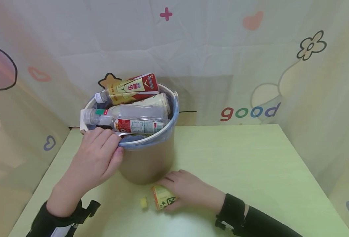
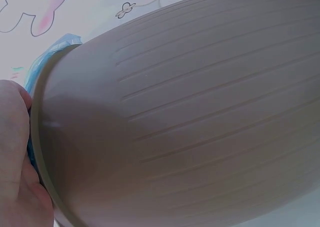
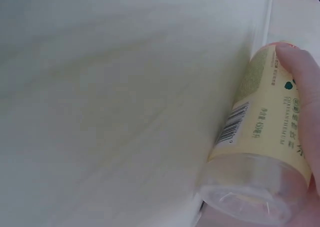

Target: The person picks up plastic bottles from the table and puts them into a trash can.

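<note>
A trash bin (image 1: 146, 161) lined with a blue plastic bag (image 1: 162, 136) stands on the table. My left hand (image 1: 95, 154) grips its near left rim; the left wrist view shows the hand (image 2: 20, 162) against the rim beside the bin's ribbed wall (image 2: 200, 102). Several items fill the bin up to the rim, among them a clear bottle (image 1: 133, 113) and a red and gold bottle (image 1: 133, 87). My right hand (image 1: 186, 191) holds a plastic bottle (image 1: 163, 197) with a yellow label, its yellow cap (image 1: 144, 202) pointing left, at the bin's foot. The right wrist view shows its clear base (image 3: 245, 197).
The pale green table (image 1: 236, 164) runs back to a printed curtain (image 1: 204, 62) that hangs behind and at both sides. The bin sits left of the middle, close to the back curtain.
</note>
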{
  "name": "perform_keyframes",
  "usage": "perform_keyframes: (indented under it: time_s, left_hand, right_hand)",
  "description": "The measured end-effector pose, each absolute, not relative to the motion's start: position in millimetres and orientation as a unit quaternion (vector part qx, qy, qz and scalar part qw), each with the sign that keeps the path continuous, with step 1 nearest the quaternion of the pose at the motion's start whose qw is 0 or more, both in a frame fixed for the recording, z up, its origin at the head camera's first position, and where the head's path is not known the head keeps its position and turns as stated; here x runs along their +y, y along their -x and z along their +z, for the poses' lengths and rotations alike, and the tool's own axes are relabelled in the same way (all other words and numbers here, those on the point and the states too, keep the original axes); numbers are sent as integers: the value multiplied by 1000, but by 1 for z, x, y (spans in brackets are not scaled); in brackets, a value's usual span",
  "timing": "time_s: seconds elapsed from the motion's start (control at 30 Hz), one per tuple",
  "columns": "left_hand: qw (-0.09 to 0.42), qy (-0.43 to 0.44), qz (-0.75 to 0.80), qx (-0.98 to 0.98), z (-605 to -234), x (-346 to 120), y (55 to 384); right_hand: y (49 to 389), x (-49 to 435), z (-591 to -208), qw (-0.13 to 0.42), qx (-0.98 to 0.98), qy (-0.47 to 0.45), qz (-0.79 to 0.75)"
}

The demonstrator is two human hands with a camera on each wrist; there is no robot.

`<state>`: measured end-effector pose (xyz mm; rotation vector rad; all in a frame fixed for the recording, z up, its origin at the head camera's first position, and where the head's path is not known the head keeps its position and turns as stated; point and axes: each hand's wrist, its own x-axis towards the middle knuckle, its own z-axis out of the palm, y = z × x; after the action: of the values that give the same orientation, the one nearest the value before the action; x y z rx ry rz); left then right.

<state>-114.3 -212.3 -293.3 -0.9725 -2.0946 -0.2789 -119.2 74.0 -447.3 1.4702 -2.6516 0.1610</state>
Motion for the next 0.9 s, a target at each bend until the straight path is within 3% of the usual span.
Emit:
perform_keyframes:
  time_s: [0.27,0.6,0.73,0.9]
  left_hand:
    - [404,389,-115,-820,-294,-211,115]
    - [415,385,-114,-816,-296,-212,116]
    - [421,382,-117,-814,-297,-212,118]
    - [431,385,-124,-807,-298,-212,119]
  right_hand:
    - [135,107,-442,-14,-888,-451,88]
    - [142,148,-434,-30,-913,-384,130]
    - [151,167,-407,-12,-926,-352,139]
    - [168,190,-346,43,-942,-307,129]
